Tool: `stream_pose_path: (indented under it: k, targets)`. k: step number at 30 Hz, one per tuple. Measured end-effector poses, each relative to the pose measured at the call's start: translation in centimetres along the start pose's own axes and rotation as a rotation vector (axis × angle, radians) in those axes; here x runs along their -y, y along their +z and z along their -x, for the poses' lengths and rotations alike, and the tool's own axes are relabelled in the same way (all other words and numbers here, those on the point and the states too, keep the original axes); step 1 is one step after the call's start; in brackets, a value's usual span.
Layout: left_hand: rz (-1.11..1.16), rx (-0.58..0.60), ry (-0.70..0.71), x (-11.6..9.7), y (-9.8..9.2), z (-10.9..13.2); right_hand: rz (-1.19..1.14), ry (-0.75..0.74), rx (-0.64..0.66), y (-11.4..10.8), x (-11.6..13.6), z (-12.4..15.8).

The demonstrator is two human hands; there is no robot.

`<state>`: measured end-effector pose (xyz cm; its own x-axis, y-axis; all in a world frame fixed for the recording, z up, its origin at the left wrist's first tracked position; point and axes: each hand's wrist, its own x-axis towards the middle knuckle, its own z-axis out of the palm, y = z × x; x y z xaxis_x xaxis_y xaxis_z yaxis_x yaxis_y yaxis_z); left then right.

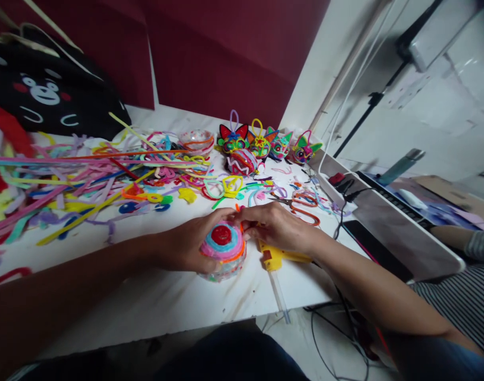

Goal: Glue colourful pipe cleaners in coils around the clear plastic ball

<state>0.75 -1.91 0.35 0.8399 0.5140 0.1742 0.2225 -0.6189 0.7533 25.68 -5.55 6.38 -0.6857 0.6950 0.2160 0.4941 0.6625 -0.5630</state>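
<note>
My left hand (pixel 190 241) is wrapped around a clear plastic ball (pixel 232 270) near the table's front. Rings of pink, blue and orange pipe cleaner coil over the ball around a red centre. At its right edge, my right hand (pixel 279 225) pinches an orange pipe cleaner (pixel 238 208), whose tip pokes up above the fingers. The rest of that strand follows the ball's outer ring. Beneath my right wrist lies a yellow glue gun (pixel 271 258), a clear glue stick (pixel 279 293) jutting from its back over the table edge. Orange-handled scissors (pixel 307 217) rest just beyond the right hand.
Loose pipe cleaners (pixel 75 185) cover the table's left. Several finished cat-faced balls (pixel 260 145) stand at the back, near a striped ball (pixel 242 161) and a clear half shell (pixel 196 142). A black bag (pixel 47 90) sits back left. At right, another person's striped sleeve (pixel 482 246) shows.
</note>
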Motion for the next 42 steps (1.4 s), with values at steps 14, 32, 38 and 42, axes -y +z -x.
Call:
stream_pose_path:
  k: [14,32,38,42]
  targets:
    - [0.367,0.050,-0.081,-0.7,-2.7,-1.0,0.072,-0.095,0.008,0.4,0.1,0.8]
    - [-0.238,-0.057,-0.157,-4.6,-1.7,-0.2,0.075,-0.226,-0.059,0.8,-0.9,0.6]
    - [-0.441,-0.161,-0.229,-5.2,0.7,-0.6,0.099,-0.190,-0.036,0.8,-1.0,0.5]
    - [-0.471,-0.187,-0.213,-5.3,0.7,-0.7,0.169,-0.136,-0.020,0.7,-0.8,0.5]
